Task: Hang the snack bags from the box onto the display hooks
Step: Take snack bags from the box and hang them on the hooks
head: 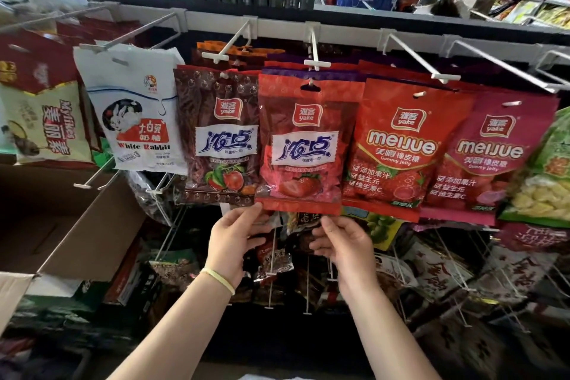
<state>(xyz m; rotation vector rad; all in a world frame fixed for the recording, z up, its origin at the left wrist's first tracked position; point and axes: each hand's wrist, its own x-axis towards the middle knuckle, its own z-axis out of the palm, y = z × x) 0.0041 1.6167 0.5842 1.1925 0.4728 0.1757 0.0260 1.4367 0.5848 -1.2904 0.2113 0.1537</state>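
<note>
A red strawberry snack bag hangs by its top hole on a white display hook, in front of several other bags on the same hook. My left hand is just under the bag's lower left corner, and its thumb tip touches the bottom edge. Under the lower right part of the bag is my right hand, fingers loosely curled and apart, with its index tip at the bottom edge. Neither hand grips the bag. An open cardboard box stands at the lower left.
Neighbouring hooks carry a brown plum bag, a white rabbit candy bag and red gummy jelly bags. A lower row of wire hooks with dark snack packs juts out beneath my hands. Dark boxes line the shelf above.
</note>
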